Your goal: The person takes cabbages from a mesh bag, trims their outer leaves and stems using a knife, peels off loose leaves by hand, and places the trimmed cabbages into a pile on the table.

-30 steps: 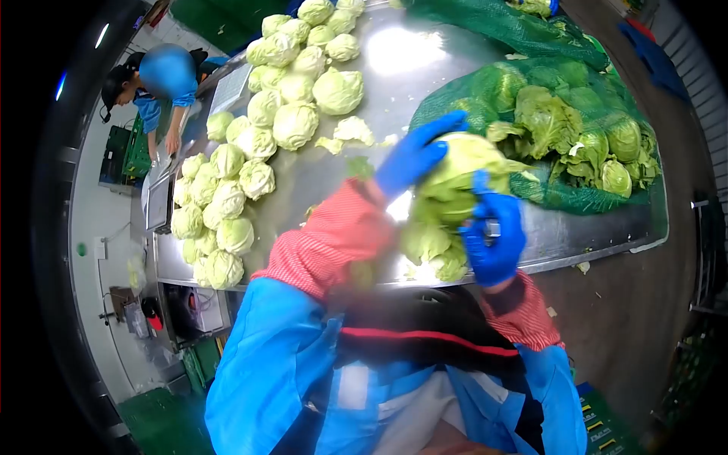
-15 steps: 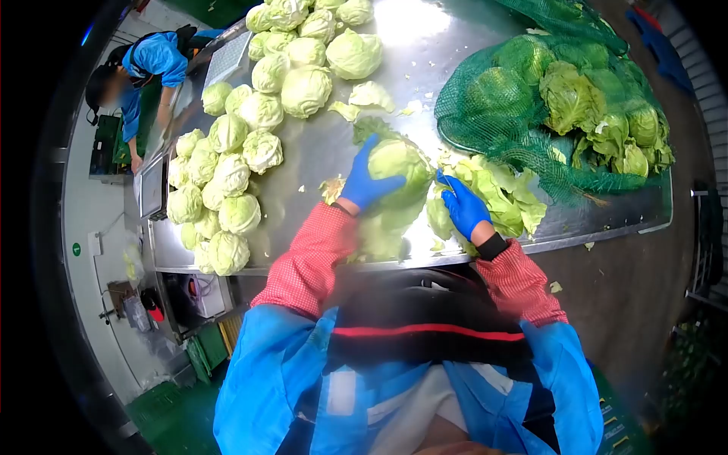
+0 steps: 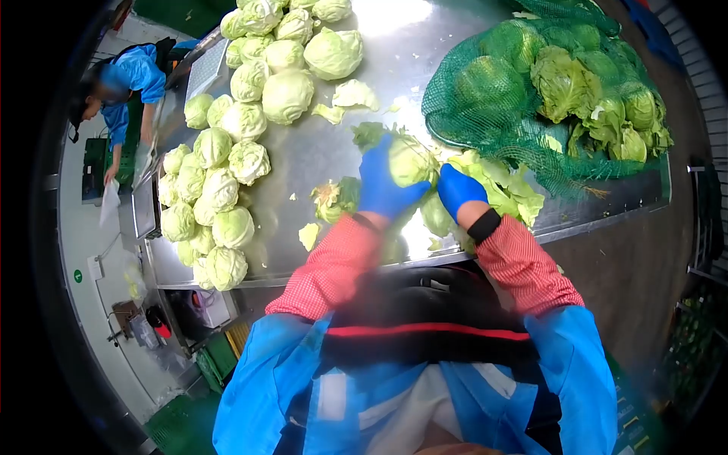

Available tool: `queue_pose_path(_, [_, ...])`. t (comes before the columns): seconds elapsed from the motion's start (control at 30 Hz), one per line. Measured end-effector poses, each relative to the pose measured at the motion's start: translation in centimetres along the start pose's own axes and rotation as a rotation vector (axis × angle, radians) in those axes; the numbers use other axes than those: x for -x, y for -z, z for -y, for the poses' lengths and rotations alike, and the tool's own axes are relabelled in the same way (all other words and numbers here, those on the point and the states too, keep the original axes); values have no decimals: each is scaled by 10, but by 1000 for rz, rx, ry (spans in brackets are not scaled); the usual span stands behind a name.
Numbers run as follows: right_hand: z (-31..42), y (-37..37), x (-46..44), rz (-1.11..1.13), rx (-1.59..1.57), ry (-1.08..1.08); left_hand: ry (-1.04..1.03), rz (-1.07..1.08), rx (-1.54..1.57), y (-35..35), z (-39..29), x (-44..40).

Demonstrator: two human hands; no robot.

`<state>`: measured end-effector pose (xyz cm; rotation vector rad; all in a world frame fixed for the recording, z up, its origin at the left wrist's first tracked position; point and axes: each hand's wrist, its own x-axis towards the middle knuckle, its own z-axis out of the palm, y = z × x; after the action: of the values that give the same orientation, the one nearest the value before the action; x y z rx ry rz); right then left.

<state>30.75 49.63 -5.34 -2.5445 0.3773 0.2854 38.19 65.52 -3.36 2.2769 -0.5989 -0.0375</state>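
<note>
A pale green cabbage [image 3: 412, 161] rests on the metal table in front of me. My left hand [image 3: 385, 184], in a blue glove, grips its left and near side, with the thumb stretched across. Against the cabbage's right side is my right hand [image 3: 459, 189], also gloved, its fingers curled closed; what they hold is hidden. Loose cabbage leaves [image 3: 504, 186] lie heaped just right of that hand. Leaf trimmings [image 3: 327, 201] lie to the left of my left wrist.
Many cabbages [image 3: 220, 189] are piled along the table's left side. At the right, a green mesh sack [image 3: 485, 91] holds several leafy cabbages. Bits of leaf [image 3: 355, 94] dot the metal table [image 3: 288, 171]. Another person [image 3: 136, 72] leans at the far left beside a tray [image 3: 206, 68].
My right hand has turned in closer against the cabbage, and my left hand has shifted round its near side. Trimmings left of my wrist have increased. The other person's hand now has a white sheet.
</note>
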Motion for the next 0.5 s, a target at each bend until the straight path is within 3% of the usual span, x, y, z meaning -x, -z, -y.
queue_pose_path(0.07, [-14, -16, -13, -27, 22, 76, 17, 31, 23, 5, -1, 0])
queue_pose_path(0.1, [-20, -24, -25, 69, 44, -46, -35, 33, 45, 7, -3, 5])
queue_pose_path(0.2, [-13, -22, -22, 83, 6, -119, -156, -46, 90, 7, 17, 20])
queue_pose_path(0.27, [-20, -29, -23, 128, -11, -103, -123, 40, 320, 23, 33, 27])
queue_pose_path(0.33, [-19, -20, -16, 102, -264, 57, -109, 116, 523, 34, 50, 35])
queue_pose_path(0.37, [-12, -14, -14, 215, -424, -34, -100, 127, 491, 33, 70, 46])
queue_pose_path(0.43, [21, 8, -1, 454, -740, -230, 104, 124, 708, 48, 63, 54])
queue_pose_path(0.5, [29, -13, 5, 244, -628, -20, 349, 29, 838, 46, 76, 55])
